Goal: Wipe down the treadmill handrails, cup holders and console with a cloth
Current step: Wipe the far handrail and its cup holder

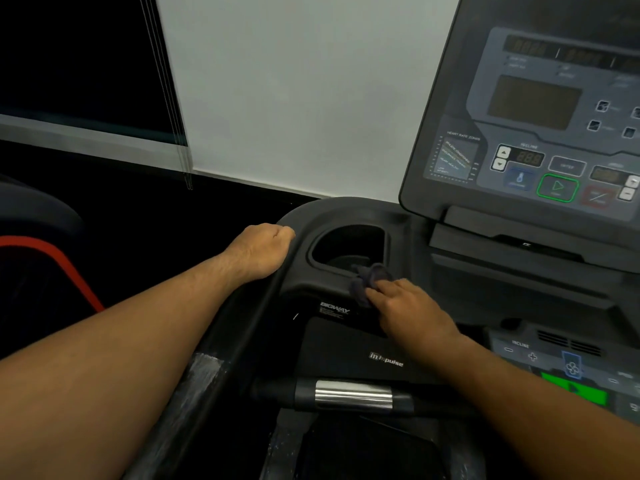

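Currently I see my right grip (412, 306) pinching the dark cloth (367, 278) against the cup holder (346, 244) near rim; left grip (263, 249) curls over the handrail (249, 313) beside it.

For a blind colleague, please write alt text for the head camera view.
The right hand holds a dark cloth against the rim of the cup holder, while the left hand grips the handrail. The console stands upper right.
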A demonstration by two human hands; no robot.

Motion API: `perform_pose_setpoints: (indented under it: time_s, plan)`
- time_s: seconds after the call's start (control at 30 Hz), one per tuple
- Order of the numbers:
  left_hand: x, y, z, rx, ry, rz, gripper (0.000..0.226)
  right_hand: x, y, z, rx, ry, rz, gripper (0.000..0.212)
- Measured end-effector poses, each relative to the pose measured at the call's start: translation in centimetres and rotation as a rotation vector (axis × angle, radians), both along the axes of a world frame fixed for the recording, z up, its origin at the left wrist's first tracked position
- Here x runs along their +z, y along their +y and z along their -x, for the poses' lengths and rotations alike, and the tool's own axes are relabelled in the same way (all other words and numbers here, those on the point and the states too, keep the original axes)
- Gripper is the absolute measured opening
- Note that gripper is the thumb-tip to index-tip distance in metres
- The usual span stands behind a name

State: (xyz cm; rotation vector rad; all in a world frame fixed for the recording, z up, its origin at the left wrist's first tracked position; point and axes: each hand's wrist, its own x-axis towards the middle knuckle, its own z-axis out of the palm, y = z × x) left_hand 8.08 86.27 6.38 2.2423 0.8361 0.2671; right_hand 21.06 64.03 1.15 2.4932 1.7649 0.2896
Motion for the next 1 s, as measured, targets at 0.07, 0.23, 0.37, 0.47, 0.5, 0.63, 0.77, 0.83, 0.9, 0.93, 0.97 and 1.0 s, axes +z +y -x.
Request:
perform_pose_setpoints:
  time_s: [0.07,0.23,0.37,0.47,0.5,0.63,0.77,0.83,0.9,0.93,0.97,1.0]
  plan:
    - [-0.1,-0.3,-0.3,-0.01,-0.011,-0.002,0.042,0.2,-1.7,-0.9,-0.031,-0.011,0.033,0.036]
    - [0.0,-0.8,0.2,-0.001,-0.02,-0.025,0.04,-0.5,0.3,-1.0,0.049,-0.032,-0.065,0.027]
    - [0.5,-0.5,1.6,0.064,-0.006,-0.048,0.043,-0.8,5.4,-0.4,0.231,0.121,-0.126,0.023]
    - [0.7,-0.1,2.6,0.164,-0.011,-0.039,0.042,-0.7,9.2,1.0,0.227,0.294,-0.213,0.027]
    - [0.5,-0.1,3.1,0.194,-0.006,-0.024,0.042,-0.8,9.9,1.4,0.169,0.372,-0.265,0.029]
    - [-0.4,0.2,5.7,0.29,0.03,-0.004,0.038,-1.1,11.9,1.9,0.042,0.474,-0.413,0.029]
    - [-1.4,-0.4,6.7,0.296,0.104,-0.092,0.028,-1.8,13.4,4.0,0.113,0.522,-0.295,0.04]
    - [-1.7,-0.5,6.5,0.339,0.095,-0.132,0.032,-1.5,13.8,5.5,0.161,0.623,-0.253,0.041]
    - [-1.5,-0.4,6.3,0.405,0.047,-0.146,0.041,-1.2,13.4,6.7,0.216,0.725,-0.253,0.039]
    - [-1.3,-0.3,6.2,0.435,0.018,-0.142,0.045,-1.2,13.1,7.1,0.256,0.771,-0.249,0.038]
    - [-1.2,-0.2,6.1,0.46,-0.013,-0.137,0.047,-1.2,12.8,7.5,0.306,0.798,-0.241,0.037]
    - [-1.1,0.0,6.0,0.483,-0.043,-0.126,0.048,-1.2,12.5,7.9,0.337,0.812,-0.242,0.035]
